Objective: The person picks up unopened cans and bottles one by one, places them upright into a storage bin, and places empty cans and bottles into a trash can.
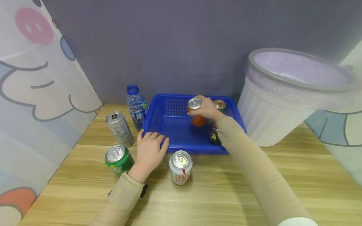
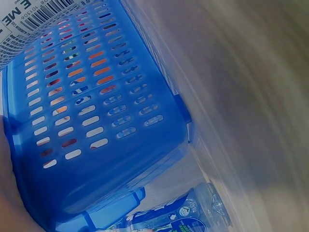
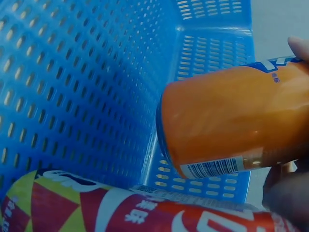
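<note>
My right hand (image 1: 208, 108) grips an orange drink can (image 1: 199, 121) near its silver top, inside the blue plastic basket (image 1: 195, 150). In the right wrist view the orange can (image 3: 227, 116) is tilted, with the basket's slotted wall (image 3: 82, 87) behind it. Under my right forearm in the basket are a dark bottle (image 1: 215, 138) and a can with a gold top (image 1: 220, 103), both partly hidden. My left hand (image 1: 150, 150) holds the basket's front-left rim, its fingertips over the edge. A white can (image 1: 180, 175) stands just in front of the basket.
Left of the basket stand a clear bottle with a blue neck (image 1: 137, 106), a silver can (image 1: 121, 131) and a green can (image 1: 120, 160). A lined white bin (image 1: 271, 110) stands close on the right. A grey wall (image 1: 169, 47) rises behind the wooden table (image 1: 226, 194).
</note>
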`<state>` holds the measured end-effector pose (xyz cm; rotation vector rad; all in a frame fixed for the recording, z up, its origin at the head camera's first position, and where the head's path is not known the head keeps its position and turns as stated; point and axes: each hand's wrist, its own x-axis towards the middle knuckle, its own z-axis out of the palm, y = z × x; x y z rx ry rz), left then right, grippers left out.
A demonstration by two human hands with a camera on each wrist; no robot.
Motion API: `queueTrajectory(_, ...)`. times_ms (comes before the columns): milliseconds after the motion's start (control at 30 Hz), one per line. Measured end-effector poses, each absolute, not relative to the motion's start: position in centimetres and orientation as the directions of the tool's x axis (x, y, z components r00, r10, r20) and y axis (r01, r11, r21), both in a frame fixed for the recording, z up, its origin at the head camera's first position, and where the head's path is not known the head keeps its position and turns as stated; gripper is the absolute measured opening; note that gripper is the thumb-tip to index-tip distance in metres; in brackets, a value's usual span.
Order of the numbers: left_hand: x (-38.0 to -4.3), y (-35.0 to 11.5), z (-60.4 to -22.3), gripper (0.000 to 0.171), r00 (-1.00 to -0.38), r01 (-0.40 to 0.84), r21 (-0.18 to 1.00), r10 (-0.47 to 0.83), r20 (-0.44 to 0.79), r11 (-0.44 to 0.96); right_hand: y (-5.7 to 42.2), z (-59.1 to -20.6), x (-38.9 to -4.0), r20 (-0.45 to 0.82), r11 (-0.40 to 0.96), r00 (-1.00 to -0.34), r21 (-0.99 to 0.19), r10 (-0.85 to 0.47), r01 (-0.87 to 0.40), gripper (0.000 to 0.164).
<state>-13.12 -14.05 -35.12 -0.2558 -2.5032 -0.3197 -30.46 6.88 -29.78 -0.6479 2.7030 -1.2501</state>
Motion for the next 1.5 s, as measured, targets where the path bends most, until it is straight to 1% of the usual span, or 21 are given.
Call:
queueTrajectory(133,-13.1,-14.1,-35.2,0.032,-0.803,0.256,0.168,0.112,0.586,0.952,6.7,-29.8,-30.4,0.086,0.626,-0.894,-0.685,-0.439,-0.373,0.069)
queueTrajectory(333,-13.2,-14.1,-35.2,0.031,-0.792,0.264,0.166,0.116,0.600,0.950,6.5,-29.6,-30.3,0.060,0.701,-0.892,-0.596,-0.447,-0.392,0.069)
queueTrajectory(433,-13.2,-14.1,-35.2,0.031,-0.793,0.264,0.166,0.116,0.598,0.950,6.4,-29.5,-30.2,0.054,0.743,-0.891,-0.529,-0.452,-0.409,0.069)
queueTrajectory(567,-13.1,-14.1,-35.2,0.031,-0.799,0.262,0.169,0.116,0.590,0.950,6.2,-29.5,-30.1,0.038,0.790,-0.885,-0.434,-0.465,-0.434,0.066)
queueTrajectory(633,-13.1,-14.1,-35.2,0.031,-0.800,0.261,0.168,0.115,0.588,0.951,6.1,-29.5,-30.1,0.040,0.799,-0.882,-0.405,-0.470,-0.445,0.063)
queueTrajectory(767,-13.1,-14.0,-35.1,0.031,-0.802,0.259,0.170,0.114,0.586,0.951,6.0,-29.4,-30.0,0.046,0.803,-0.878,-0.383,-0.477,-0.457,0.061)
queueTrajectory(1067,-13.1,-14.1,-35.1,0.031,-0.801,0.262,0.176,0.111,0.589,0.949,5.5,-29.3,-30.1,0.018,0.817,-0.865,-0.318,-0.501,-0.480,0.075)
queueTrajectory(1300,-13.2,-14.1,-35.1,0.031,-0.803,0.259,0.175,0.111,0.586,0.950,5.6,-29.5,-30.4,0.027,0.824,-0.871,-0.309,-0.491,-0.474,0.073)
queueTrajectory(1500,-13.1,-14.1,-35.1,0.031,-0.808,0.256,0.174,0.112,0.578,0.951,5.7,-29.7,-30.3,0.058,0.857,-0.899,-0.281,-0.435,-0.433,0.072)
